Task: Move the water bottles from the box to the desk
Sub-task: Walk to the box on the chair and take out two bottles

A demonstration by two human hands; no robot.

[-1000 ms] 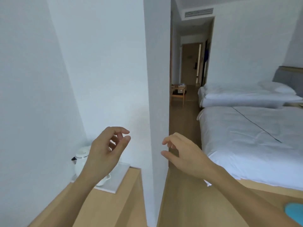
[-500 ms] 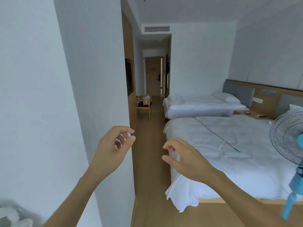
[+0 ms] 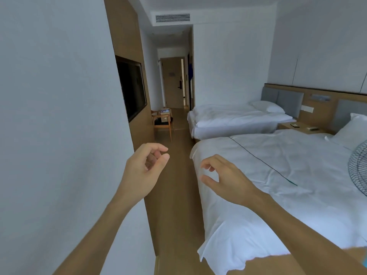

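Observation:
My left hand [image 3: 143, 171] is raised in front of me by the white wall corner, fingers loosely curled and holding nothing. My right hand [image 3: 226, 181] hovers over the near bed's corner, fingers apart and empty. Far down the aisle a wooden chair [image 3: 162, 124] stands against the left wall with a box [image 3: 165, 111] on its seat; what the box holds is too small to tell. No water bottle and no desk are in view.
A white wall [image 3: 59, 135] fills the left, with a wood panel and a dark TV [image 3: 132, 90] beyond it. Two white beds [image 3: 278, 165] stand on the right. A wood-floor aisle [image 3: 174, 195] runs between toward the door [image 3: 172, 82]. A fan [image 3: 359, 167] shows at the right edge.
The view has swung right, away from the desk with the kettle, toward the aisle and beds. Both hands stay raised and empty in much the same pose.

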